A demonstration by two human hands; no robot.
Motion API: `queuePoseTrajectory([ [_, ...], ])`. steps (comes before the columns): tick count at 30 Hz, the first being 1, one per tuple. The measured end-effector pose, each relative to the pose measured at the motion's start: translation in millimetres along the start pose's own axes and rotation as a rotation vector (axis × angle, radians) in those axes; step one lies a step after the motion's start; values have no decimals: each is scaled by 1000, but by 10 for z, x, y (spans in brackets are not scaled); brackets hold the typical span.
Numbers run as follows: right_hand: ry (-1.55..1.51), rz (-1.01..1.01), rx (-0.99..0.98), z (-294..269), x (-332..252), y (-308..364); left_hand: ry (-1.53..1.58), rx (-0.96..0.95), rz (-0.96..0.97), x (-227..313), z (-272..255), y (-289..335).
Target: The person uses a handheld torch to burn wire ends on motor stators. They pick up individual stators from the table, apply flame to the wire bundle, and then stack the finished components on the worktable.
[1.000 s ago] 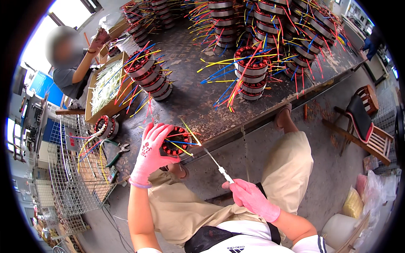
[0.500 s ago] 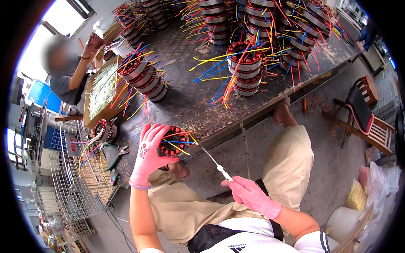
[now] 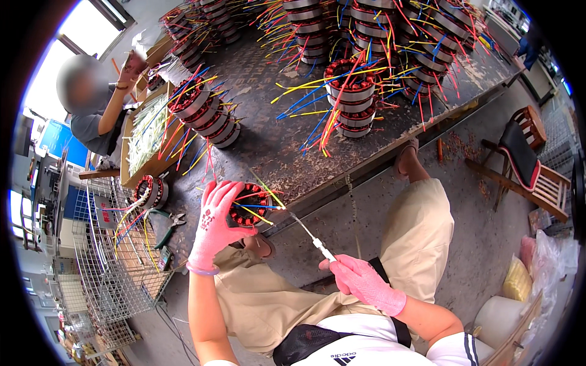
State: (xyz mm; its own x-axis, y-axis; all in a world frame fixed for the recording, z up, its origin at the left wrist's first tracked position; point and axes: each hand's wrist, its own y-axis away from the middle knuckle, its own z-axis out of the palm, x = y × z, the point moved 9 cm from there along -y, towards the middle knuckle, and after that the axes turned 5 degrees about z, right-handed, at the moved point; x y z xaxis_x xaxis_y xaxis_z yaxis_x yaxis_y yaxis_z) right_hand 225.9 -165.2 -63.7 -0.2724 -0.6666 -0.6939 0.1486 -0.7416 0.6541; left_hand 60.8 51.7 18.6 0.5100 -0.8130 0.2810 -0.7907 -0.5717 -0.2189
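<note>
Left hand (image 3: pixel 215 224) in a pink glove is wrapped around a wound stator (image 3: pixel 251 206) at the frame's centre-left, steadying it on the bench edge (image 3: pixel 342 177). Right hand (image 3: pixel 365 284) pinches a thin white-handled tool (image 3: pixel 310 235) aimed into its coloured wires. That core looks heavy and rigid, so grip the steel ring; the windings probably nick easily. More stators (image 3: pixel 351 100) are stacked upper centre.

Two pink-gloved hands, one thin tool (image 3: pixel 311 235), one wooden chair (image 3: pixel 530 160), one pair of pliers (image 3: pixel 168 224), one wire basket (image 3: pixel 116 268)
</note>
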Motion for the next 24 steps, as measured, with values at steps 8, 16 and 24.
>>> queuePoseTrajectory([
  [8, 16, 25, 3, 27, -102, 65, 4, -6, -4, -4, 7, 3],
  [16, -5, -22, 8, 11, -47, 14, 3, -7, 1, -1, 14, 2],
  [24, -10, -17, 15, 0, -23, -3, 19, 3, -6, 23, -15, -7],
])
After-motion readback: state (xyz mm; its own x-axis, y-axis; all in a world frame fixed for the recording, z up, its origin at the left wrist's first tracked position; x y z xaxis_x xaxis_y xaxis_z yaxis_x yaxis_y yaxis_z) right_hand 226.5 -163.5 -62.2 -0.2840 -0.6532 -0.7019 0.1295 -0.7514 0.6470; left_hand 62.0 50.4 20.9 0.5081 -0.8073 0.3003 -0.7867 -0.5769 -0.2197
